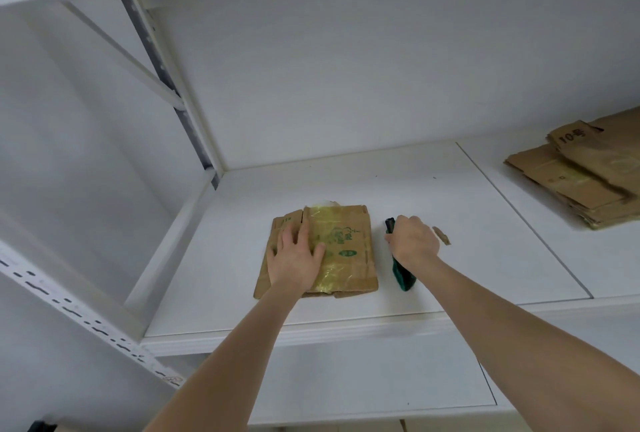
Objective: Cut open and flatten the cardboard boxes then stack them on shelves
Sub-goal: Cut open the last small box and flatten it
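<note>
A small flattened cardboard box [349,251] with yellowish tape and green print lies on the white shelf [485,258]. My left hand [296,258] presses flat on its left half, fingers spread. To the right of the box, my right hand [414,241] grips a dark green utility knife [401,277]; its black tip points away from me and its handle end rests on the shelf.
A stack of flattened cardboard boxes [581,175] lies at the far right of the same shelf. A small cardboard scrap [442,235] sits just right of my right hand. A metal upright [166,78] stands at the back left. Another shelf [346,390] lies below.
</note>
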A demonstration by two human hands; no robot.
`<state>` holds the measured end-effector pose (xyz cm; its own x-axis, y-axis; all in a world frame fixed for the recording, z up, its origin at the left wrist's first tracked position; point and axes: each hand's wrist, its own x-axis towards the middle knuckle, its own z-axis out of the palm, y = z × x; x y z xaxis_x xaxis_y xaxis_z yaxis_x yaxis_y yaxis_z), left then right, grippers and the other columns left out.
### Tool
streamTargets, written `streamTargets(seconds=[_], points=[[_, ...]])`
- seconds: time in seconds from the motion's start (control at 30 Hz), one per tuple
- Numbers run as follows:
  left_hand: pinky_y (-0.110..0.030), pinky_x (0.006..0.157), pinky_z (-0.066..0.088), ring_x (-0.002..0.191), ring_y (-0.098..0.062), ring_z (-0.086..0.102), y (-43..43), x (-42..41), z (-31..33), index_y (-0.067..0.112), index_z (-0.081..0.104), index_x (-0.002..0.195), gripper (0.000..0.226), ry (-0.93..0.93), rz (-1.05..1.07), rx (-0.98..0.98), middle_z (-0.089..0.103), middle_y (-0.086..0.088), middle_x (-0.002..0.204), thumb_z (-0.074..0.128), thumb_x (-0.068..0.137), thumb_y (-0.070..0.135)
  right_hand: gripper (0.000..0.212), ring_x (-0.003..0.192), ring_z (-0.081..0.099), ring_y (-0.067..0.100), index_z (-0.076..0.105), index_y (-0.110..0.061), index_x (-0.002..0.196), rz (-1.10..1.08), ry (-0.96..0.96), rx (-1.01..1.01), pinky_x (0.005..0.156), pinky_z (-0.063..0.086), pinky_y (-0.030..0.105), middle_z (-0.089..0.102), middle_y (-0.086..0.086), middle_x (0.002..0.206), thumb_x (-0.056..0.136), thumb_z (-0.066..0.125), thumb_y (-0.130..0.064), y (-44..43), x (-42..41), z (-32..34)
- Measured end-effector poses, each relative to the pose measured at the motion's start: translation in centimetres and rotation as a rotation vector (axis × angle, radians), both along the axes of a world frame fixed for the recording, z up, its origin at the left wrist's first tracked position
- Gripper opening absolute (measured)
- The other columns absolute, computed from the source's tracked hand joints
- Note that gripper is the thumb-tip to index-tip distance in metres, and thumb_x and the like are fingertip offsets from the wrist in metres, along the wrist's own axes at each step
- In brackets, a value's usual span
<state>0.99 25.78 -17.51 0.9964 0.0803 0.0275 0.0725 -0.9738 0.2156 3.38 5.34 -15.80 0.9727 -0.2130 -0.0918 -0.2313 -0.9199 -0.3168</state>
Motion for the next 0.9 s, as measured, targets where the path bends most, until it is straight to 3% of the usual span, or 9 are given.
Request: streamTargets(seconds=[0.1, 0.17, 0.27, 0.4, 0.53, 0.67, 0.8, 0.9], points=[[-0.052, 0.114, 0.020, 0.147, -0.029, 0.016, 1.7, 0.6, 0.4, 0.025, 0.011, 0.154, 0.078, 0.074, 0.209, -0.120, 0.009, -0.012, 0.160, 0.035, 0.093, 0.066, 0.030, 0.110, 0.052, 0.026, 0.052, -0.012, 0.124, 0.051, -0.096, -0.056, 0.071, 0.040, 0.031, 0.051, 0.009, 0.121, 0.099, 0.050, -0.028, 0.8, -0.5, 0.4], [-0.052, 0.108, 0.033, 0.141, -0.033, 0.030, 2.6, 1.0, 0.9, 0.019, 0.015, 0.153, 0.085, 0.143, 0.313, -0.239, 0.018, -0.014, 0.157, 0.042, 0.089, 0.069, 0.044, 0.104, 0.059, 0.026, 0.052, -0.014, 0.123, 0.063, -0.065, 0.037, 0.071, 0.042, 0.032, 0.059, 0.006, 0.115, 0.098, 0.045, -0.050, 2.0, -1.2, 0.9], [-0.047, 0.099, 0.041, 0.127, -0.035, 0.046, 2.9, 1.3, 1.4, 0.012, 0.026, 0.148, 0.075, 0.101, 0.328, -0.413, 0.033, -0.013, 0.147, 0.049, 0.092, 0.056, 0.064, 0.103, 0.060, 0.023, 0.050, -0.018, 0.121, 0.080, 0.016, 0.055, 0.070, 0.041, 0.031, 0.061, 0.001, 0.111, 0.085, 0.050, -0.070, 4.0, -2.5, 1.2], [-0.046, 0.104, 0.037, 0.129, -0.037, 0.041, 1.7, 2.3, 2.7, 0.014, 0.028, 0.148, 0.076, -0.025, 0.391, -0.596, 0.037, -0.015, 0.144, 0.056, 0.089, 0.052, 0.061, 0.101, 0.061, 0.023, 0.052, -0.013, 0.119, -0.100, -0.026, 0.545, 0.071, 0.045, 0.032, 0.063, 0.002, 0.112, 0.079, 0.068, -0.057, 4.1, -2.8, 1.8], [-0.046, 0.105, 0.034, 0.133, -0.036, 0.036, -2.0, 3.4, 4.4, 0.015, 0.026, 0.149, 0.082, -0.069, 0.347, -0.708, 0.038, -0.015, 0.146, 0.063, 0.086, 0.051, 0.028, 0.087, 0.065, 0.021, 0.063, -0.016, 0.098, -0.250, -0.126, 0.958, 0.076, 0.056, 0.033, 0.071, 0.004, 0.103, 0.081, 0.076, -0.034, 1.1, -2.5, 2.9], [-0.046, 0.105, 0.034, 0.134, -0.036, 0.034, -7.2, 3.8, 5.4, 0.013, 0.024, 0.149, 0.081, -0.086, 0.274, -0.728, 0.037, -0.015, 0.147, 0.061, 0.088, 0.051, 0.026, 0.098, 0.065, 0.026, 0.059, -0.015, 0.102, -0.338, -0.210, 1.042, 0.089, 0.055, 0.043, 0.067, 0.007, 0.109, 0.083, 0.075, -0.023, -3.9, -2.8, 4.2], [-0.047, 0.102, 0.042, 0.128, -0.036, 0.044, -13.3, 3.6, 5.4, 0.012, 0.021, 0.150, 0.071, -0.059, 0.215, -0.770, 0.033, -0.013, 0.148, 0.048, 0.095, 0.048, 0.024, 0.100, 0.063, 0.026, 0.058, -0.017, 0.104, -0.361, -0.260, 1.053, 0.092, 0.053, 0.043, 0.065, 0.006, 0.108, 0.086, 0.073, -0.020, -10.5, -3.5, 4.2], [-0.042, 0.094, 0.045, 0.120, -0.034, 0.050, -18.6, 3.2, 5.2, 0.010, 0.024, 0.148, 0.069, -0.015, 0.211, -0.817, 0.041, -0.012, 0.144, 0.051, 0.095, 0.044, 0.022, 0.100, 0.064, 0.026, 0.060, -0.018, 0.102, -0.362, -0.281, 1.052, 0.093, 0.053, 0.043, 0.067, 0.004, 0.107, 0.085, 0.074, -0.021, -16.3, -4.1, 4.4]])
